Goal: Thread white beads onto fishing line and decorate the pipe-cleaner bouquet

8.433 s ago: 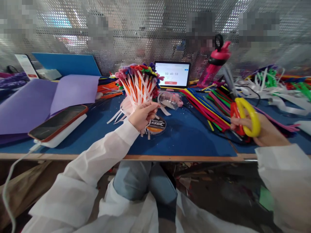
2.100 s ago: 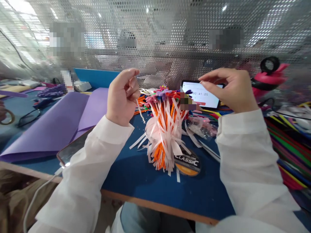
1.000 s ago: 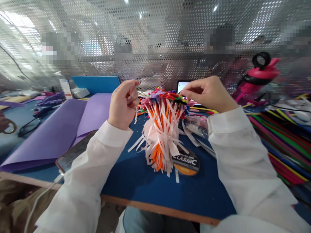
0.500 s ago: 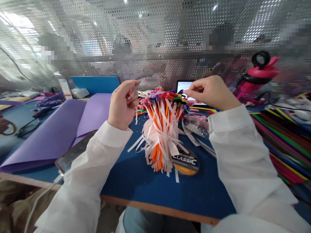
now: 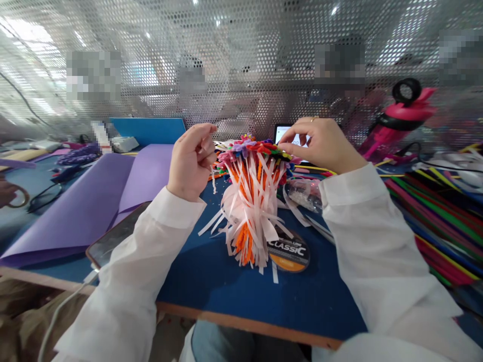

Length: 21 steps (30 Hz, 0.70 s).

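Note:
A bouquet of colourful fuzzy flowers (image 5: 256, 147) with orange stems and white ribbons (image 5: 252, 206) lies on the blue table (image 5: 226, 299). Beside its left edge, my left hand (image 5: 193, 162) is closed, and a thin white twisted strand (image 5: 214, 180) hangs below its fingers. My right hand (image 5: 320, 143) is at the flowers' right side, thumb and fingertips pinched together; anything between them is too small to make out. A round black and orange "Classic" spool (image 5: 290, 254) sits partly under the ribbons.
Purple paper (image 5: 75, 206) and a phone (image 5: 113, 241) with a cable are at left. Scissors (image 5: 319, 226) and a clear packet (image 5: 307, 193) lie right of the bouquet. Further right are a pink bottle (image 5: 400, 120) and coloured pipe cleaners (image 5: 445, 216). Another person's hand (image 5: 6, 193) shows at far left.
My right hand has shifted slightly left, its fingertips closer to the flowers. The dark purple piece at its fingertips no longer shows. My left hand is nearly unmoved; the white strand has swung slightly.

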Tool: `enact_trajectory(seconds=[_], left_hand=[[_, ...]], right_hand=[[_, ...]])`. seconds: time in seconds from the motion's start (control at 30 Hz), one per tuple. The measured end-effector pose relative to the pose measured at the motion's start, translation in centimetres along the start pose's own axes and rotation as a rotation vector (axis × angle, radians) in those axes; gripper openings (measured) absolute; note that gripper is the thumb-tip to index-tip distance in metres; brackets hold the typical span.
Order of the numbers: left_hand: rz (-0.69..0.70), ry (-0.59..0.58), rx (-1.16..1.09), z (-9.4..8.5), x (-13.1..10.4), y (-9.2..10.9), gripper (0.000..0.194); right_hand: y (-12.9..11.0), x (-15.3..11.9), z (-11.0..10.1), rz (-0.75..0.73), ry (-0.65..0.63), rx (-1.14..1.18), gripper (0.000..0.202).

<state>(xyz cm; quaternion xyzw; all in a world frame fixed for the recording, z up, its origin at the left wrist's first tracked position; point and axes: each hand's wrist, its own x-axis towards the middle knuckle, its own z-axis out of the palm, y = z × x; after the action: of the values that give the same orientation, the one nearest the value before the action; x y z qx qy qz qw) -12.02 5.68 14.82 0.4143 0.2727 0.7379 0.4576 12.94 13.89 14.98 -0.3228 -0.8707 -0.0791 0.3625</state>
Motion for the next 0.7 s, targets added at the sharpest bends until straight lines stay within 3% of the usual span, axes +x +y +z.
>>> enact_trajectory(seconds=[0.1,0.23,0.37,0.53,0.6,0.7], left_hand=[[-0.007,0.008,-0.001,0.0,0.0,0.1,0.028],[-0.018,0.011,-0.005,-0.2,0.1,0.3,0.031],[0.004,0.038,-0.034,-0.3,0.4,0.6,0.029],[0.022,0.047,-0.060,-0.3,0.5,1.4,0.031],[0.027,0.041,-0.073,-0.3,0.4,1.8,0.032],[0.035,0.022,-0.092,-0.5,0.4,2.3,0.032]], right_hand=[[-0.7,0.0,-0.2,0.027,0.034,-0.001,0.029],[-2.3,-0.2,-1.3,0.151,0.001,-0.081,0.054],[-4.7,-0.1,-2.3,0.179,-0.274,-0.094,0.065],[-8.2,-1.0,-1.0,0.107,-0.838,-0.177,0.067],[-8.9,-2.6,0.2,0.093,-0.904,-0.226,0.067],[-9.1,-5.8,2.1,0.142,-0.811,-0.231,0.071]])
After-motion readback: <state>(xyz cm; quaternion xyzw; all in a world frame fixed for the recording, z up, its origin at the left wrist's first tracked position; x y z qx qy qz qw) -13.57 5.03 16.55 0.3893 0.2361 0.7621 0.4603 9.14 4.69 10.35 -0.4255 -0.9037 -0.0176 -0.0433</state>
